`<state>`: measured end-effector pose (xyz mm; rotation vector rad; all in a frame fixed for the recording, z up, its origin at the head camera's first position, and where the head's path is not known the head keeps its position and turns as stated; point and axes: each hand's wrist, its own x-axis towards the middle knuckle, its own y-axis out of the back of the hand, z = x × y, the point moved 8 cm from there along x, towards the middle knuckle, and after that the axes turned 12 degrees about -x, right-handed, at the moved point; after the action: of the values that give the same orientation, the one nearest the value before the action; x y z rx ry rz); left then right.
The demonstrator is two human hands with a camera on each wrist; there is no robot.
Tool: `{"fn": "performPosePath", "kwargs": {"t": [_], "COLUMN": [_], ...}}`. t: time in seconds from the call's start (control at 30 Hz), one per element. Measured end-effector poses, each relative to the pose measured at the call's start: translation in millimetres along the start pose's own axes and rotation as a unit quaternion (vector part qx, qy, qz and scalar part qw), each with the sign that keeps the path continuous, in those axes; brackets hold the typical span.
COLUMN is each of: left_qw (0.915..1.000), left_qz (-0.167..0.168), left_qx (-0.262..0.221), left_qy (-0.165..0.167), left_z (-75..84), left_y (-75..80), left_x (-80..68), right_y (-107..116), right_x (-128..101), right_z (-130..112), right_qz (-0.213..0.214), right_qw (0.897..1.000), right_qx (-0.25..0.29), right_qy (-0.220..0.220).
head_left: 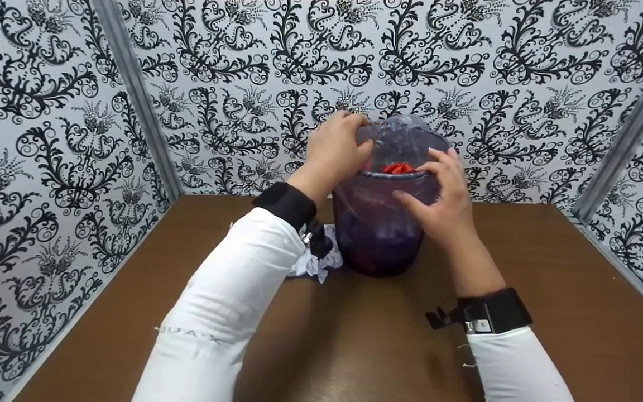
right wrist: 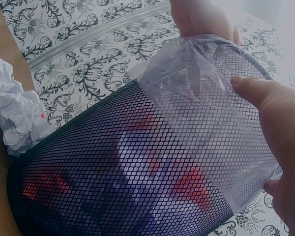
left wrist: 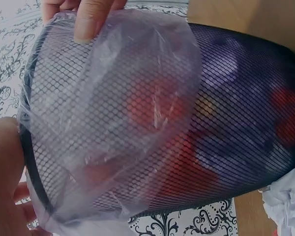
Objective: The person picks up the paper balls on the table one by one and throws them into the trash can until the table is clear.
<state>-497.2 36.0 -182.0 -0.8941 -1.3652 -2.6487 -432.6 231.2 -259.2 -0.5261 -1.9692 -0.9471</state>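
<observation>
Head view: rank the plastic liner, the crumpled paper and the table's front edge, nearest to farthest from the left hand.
1. Plastic liner: pinched by the left hand at the bin's rim.
2. Crumpled paper: on the table, left of the bin's base.
3. Table's front edge: closest to the camera.

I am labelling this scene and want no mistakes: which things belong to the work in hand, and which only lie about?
In use:
- black wire-mesh bin
- clear plastic liner bag folded over its rim
- left hand, gripping the bag
- right hand, gripping the bag

Lying about:
- crumpled white paper beside the bin
- brown wooden table
</observation>
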Motion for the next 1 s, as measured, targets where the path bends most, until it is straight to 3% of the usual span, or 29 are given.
{"fn": "performPosePath", "kwargs": {"t": [0.1, 0.37, 0.7, 0.83, 1.0], "left_qw": [0.9997, 0.9983, 0.9912, 0.9933, 0.999], "left_qz": [0.01, 0.024, 0.066, 0.055, -0.015], "left_qx": [0.018, 0.011, -0.034, -0.042, -0.02], "left_qy": [-0.013, -0.052, -0.11, -0.092, -0.037], "left_z": [-2.1, -15.2, -54.9, -80.1, -118.8], "left_y": [4.9, 24.9, 44.6, 35.1, 3.0], "left_x": [-3.6, -27.5, -61.8, -76.3, -96.7], "right_y": [0, 1, 0, -1, -1], "right_x": [1, 1, 0, 0, -1], "right_z": [-1, -2, 0, 1, 1], "right_qz": [0.003, 0.0, -0.012, -0.015, -0.015], "right_qw": [1.0, 1.0, 1.0, 1.0, 1.0], "right_qx": [0.002, -0.002, -0.001, 0.001, 0.002], "right_qy": [0.004, 0.001, -0.011, -0.016, -0.018]}}
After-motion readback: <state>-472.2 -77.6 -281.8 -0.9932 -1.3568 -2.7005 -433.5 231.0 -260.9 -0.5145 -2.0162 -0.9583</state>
